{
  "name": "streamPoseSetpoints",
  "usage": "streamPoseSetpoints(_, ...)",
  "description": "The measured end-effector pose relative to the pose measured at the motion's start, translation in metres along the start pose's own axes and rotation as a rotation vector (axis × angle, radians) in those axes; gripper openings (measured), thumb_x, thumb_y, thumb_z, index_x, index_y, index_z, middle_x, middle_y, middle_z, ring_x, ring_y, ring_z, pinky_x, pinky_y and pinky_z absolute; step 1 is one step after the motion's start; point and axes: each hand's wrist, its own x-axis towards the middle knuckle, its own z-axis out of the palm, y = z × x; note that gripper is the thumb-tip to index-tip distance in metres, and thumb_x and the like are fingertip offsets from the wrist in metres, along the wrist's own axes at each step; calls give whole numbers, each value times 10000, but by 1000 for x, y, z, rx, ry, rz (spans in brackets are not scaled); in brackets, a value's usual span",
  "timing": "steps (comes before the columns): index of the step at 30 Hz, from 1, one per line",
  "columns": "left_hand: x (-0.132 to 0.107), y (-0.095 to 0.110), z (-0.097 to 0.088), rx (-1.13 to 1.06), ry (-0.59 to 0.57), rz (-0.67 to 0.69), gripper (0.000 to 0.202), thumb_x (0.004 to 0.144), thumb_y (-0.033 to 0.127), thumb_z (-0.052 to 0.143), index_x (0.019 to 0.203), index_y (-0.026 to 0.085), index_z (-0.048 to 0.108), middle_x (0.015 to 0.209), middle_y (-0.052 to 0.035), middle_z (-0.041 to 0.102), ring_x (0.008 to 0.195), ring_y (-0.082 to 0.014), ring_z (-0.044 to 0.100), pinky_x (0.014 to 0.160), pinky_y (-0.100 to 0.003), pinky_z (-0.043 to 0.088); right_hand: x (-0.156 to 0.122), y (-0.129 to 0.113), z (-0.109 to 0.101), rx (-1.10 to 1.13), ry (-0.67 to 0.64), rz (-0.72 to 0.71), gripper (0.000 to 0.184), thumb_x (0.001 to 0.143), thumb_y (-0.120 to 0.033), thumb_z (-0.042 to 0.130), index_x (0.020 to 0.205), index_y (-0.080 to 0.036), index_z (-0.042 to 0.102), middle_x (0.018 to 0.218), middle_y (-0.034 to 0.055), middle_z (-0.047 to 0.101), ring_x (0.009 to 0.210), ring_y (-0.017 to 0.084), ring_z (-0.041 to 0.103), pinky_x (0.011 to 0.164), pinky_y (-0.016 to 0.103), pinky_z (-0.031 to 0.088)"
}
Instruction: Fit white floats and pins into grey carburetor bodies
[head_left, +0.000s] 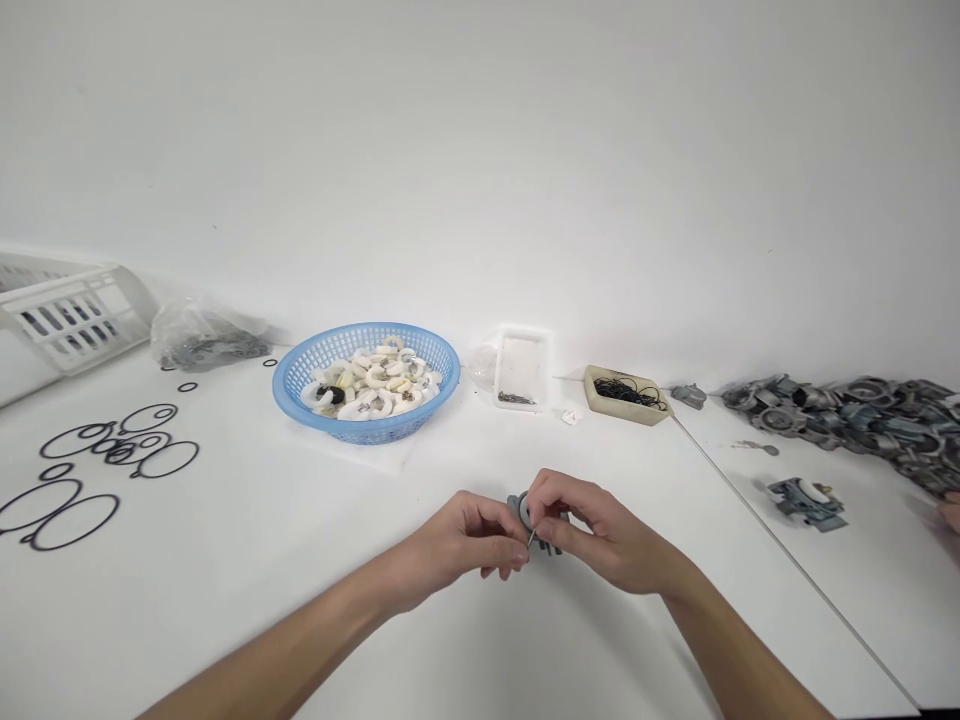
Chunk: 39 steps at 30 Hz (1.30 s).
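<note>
Both my hands meet low in the middle of the white table (300,560). My left hand (457,545) has its fingers curled and pinches a thin metal pin at its fingertips. My right hand (600,535) is closed around a small grey metal part (519,508) with a white ring in it. The pin's tip touches that part. Most of the part is hidden behind my fingers.
A blue basket (367,425) of white rings stands behind my hands. A white tray (523,365) with pins and a beige dish (626,395) of black O-rings lie right of it. Large black O-rings (97,465) lie left. Grey metal parts (862,415) pile up at right, near another person's fingers (951,512).
</note>
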Motion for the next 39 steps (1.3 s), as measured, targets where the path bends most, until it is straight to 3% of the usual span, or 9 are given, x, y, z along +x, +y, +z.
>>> streamPoseSetpoints(3,2,0,-1,63,43,37,158,885,302,718,837,152,732,754,-17,645,705,-136,550,658,-268,390,0,-2,-12,-45,33,2,211,1101,-394,524,994,-231,607,954,29,588,799,167,527,742,315,460)
streamPoseSetpoints(5,4,0,-2,199,143,89,192,912,332,692,835,158,717,771,-19,658,711,-140,560,670,-272,408,0,2,-28,-126,114,32,230,1099,-408,516,979,-230,599,940,30,586,817,176,525,745,315,451)
streamPoseSetpoints(8,7,-4,-5,576,354,234,128,907,309,694,924,184,717,833,-17,684,774,-161,603,705,-284,434,0,23,-57,-211,194,172,224,1090,-413,524,987,-230,604,936,24,581,828,178,499,730,308,411)
streamPoseSetpoints(11,10,-12,-9,868,449,378,201,883,278,717,1073,213,707,958,-32,698,884,-195,637,753,-306,467,0,55,-73,-47,107,275,227,1072,-414,554,978,-212,596,890,10,548,772,160,467,717,305,384)
streamPoseSetpoints(15,16,-19,-7,922,445,317,314,910,317,727,1214,262,671,1158,-53,690,1047,-231,654,805,-325,525,2,82,-66,177,-13,267,260,1047,-423,588,931,-193,551,803,-10,487,728,150,448,702,301,369)
streamPoseSetpoints(20,30,-16,2,1050,335,244,506,829,309,817,1304,291,645,1362,-54,613,1222,-271,619,1032,-392,524,1,85,-57,246,-53,233,270,1064,-450,562,971,-198,537,774,-22,470,717,144,423,696,293,356)
streamPoseSetpoints(28,47,6,8,1111,226,209,253,850,273,798,1091,287,723,1150,-7,692,1096,-242,662,923,-338,540,1,89,-54,302,-83,221,242,1059,-422,586,956,-208,542,774,-32,450,699,137,381,646,280,317)
streamPoseSetpoints(39,47,-11,11,973,299,298,284,885,254,797,1155,251,711,1168,-37,707,1017,-217,685,907,-331,547,0,82,-60,302,-88,202,179,1083,-328,531,951,-207,534,743,-52,386,665,121,312,620,274,266)
